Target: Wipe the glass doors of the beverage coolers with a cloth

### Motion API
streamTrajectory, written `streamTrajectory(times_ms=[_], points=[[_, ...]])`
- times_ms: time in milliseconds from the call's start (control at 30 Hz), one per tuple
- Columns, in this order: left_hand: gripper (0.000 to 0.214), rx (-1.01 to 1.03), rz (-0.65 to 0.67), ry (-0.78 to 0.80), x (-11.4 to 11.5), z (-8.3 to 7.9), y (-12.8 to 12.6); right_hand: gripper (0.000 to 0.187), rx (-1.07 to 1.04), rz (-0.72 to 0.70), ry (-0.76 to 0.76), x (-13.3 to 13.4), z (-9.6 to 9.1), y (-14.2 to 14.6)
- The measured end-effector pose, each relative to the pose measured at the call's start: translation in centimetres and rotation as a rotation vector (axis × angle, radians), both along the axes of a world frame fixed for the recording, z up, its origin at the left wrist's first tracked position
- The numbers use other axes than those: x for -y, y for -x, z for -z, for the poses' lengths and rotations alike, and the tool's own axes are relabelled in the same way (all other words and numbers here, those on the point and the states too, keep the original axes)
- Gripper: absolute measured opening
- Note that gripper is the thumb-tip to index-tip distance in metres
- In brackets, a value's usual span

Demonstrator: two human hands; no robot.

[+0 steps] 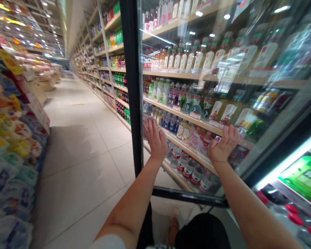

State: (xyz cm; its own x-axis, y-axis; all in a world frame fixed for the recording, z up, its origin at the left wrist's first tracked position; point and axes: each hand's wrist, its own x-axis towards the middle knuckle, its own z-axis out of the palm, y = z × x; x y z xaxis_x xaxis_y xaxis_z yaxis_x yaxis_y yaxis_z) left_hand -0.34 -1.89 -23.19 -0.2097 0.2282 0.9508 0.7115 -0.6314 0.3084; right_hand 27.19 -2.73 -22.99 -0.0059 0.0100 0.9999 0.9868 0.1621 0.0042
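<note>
1. Stands at an open glass door [223, 77], edged by a black frame [133, 97] and set out over the pale tiled floor [88, 152]
2. Holds the left hand [155, 140] raised at the lower left of the glass, near the side bar of the frame; has those fingers open and nearly straight
3. Holds the right hand [223, 144] at the lower right of the glass, well apart from the left; has those fingers open and slightly bent, with thumb out to the side
4. Appears to rest both palms on the glass; cannot be told for certain from this angle
5. Shows through the glass long shelves [176, 74] of upright bottles [208, 60], with clear, red-labelled bottles [189, 167] in the lowest row
6. Shows at far right, beside the door, a bright light strip [287, 162], a green pack [303, 174] and red-capped bottles [297, 219]
7. Shows at far left, across the floor, a tall stack of wrapped packs [12, 186], partly blurred
8. Shows beneath the bottom bar of the frame a light shoe [178, 215], next to black clothing [202, 231]
</note>
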Motion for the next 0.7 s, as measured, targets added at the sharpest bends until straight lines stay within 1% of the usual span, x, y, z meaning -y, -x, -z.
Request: streamTrajectory(times_ms=[100, 200, 267, 300, 367, 433, 533, 600, 633, 700], points=[[0.059, -0.071, 0.118, 0.01, 0.7, -1.6, -3.9, 0.062, 0.025, -0.068, 0.02, 1.3, -1.3, 3.0], [0.06, -0.166, 0.222, 0.0, 1.6, -3.0, -7.5, 0.06, 0.189, -0.169, 0.126, 2.3, -2.3, 6.2], [0.06, -0.18, 0.252, -0.008, 2.1, -3.4, -8.6, 0.059, 0.269, -0.209, 0.192, 2.4, -2.5, 7.7], [0.06, -0.187, 0.259, -0.014, 2.3, -3.4, -8.8, 0.058, 0.285, -0.217, 0.21, 2.4, -2.4, 8.1], [0.06, -0.235, 0.268, -0.043, 2.7, -3.1, -8.2, 0.058, 0.296, -0.223, 0.226, 2.3, -2.1, 8.6], [0.06, -0.319, 0.259, -0.077, 3.0, -2.7, -6.6, 0.055, 0.307, -0.228, 0.236, 2.3, -1.7, 8.4], [0.054, -0.368, 0.162, -0.085, 2.8, -2.5, -3.7, 0.043, 0.289, -0.228, 0.225, 2.7, -1.2, 7.0], [0.052, -0.351, 0.057, -0.056, 2.4, -2.6, -2.2, 0.034, 0.21, -0.211, 0.157, 3.0, -1.4, 5.2], [0.052, -0.35, 0.006, -0.038, 2.0, -2.8, -1.7, 0.033, 0.142, -0.191, 0.098, 3.1, -1.7, 4.1], [0.054, -0.384, -0.077, -0.002, 1.3, -2.9, -1.3, 0.04, -0.044, -0.118, -0.047, 3.1, -2.6, 1.6]])
